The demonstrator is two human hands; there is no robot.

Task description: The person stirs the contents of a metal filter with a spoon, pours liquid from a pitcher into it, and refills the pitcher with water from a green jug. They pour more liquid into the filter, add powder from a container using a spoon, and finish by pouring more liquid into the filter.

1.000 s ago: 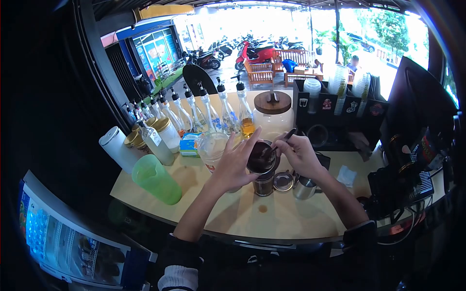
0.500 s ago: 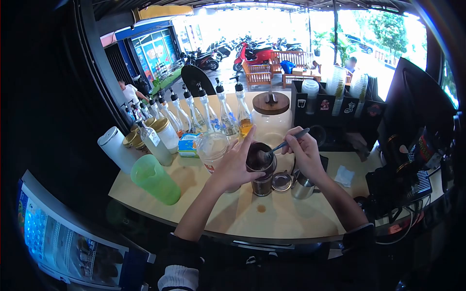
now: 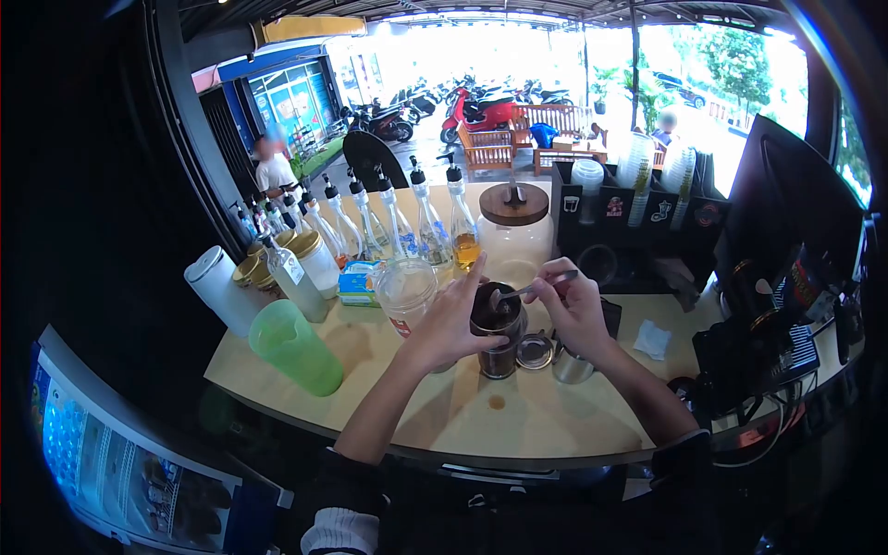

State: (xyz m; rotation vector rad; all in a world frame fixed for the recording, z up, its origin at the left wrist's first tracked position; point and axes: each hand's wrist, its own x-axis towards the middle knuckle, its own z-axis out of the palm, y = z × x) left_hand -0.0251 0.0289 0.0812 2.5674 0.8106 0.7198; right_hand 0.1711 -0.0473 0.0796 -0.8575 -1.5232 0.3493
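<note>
My left hand (image 3: 447, 324) is wrapped around the side of a clear jar (image 3: 499, 359) of dark brown contents, thumb and forefinger spread at its rim. My right hand (image 3: 575, 310) pinches the handle of a metal spoon (image 3: 524, 292), whose bowl is inside the jar's mouth. How much the spoon carries is hard to make out. Beside the jar lies a round lid (image 3: 535, 351). A metal pitcher (image 3: 574, 370) stands partly hidden below my right wrist. Left of my left hand is a clear plastic tub (image 3: 405, 285).
A green pitcher (image 3: 296, 347) stands at the left of the counter (image 3: 444, 421). Several pump bottles (image 3: 425, 222) line the back, next to a large wooden-lidded jar (image 3: 515, 236). A black cup holder (image 3: 638, 208) and a tissue (image 3: 654, 339) are right. Outside, a person (image 3: 275, 171) stands.
The spoon has tilted closer to level, and my right hand has turned with it. My left hand stays around the jar. The person outside at left is more upright.
</note>
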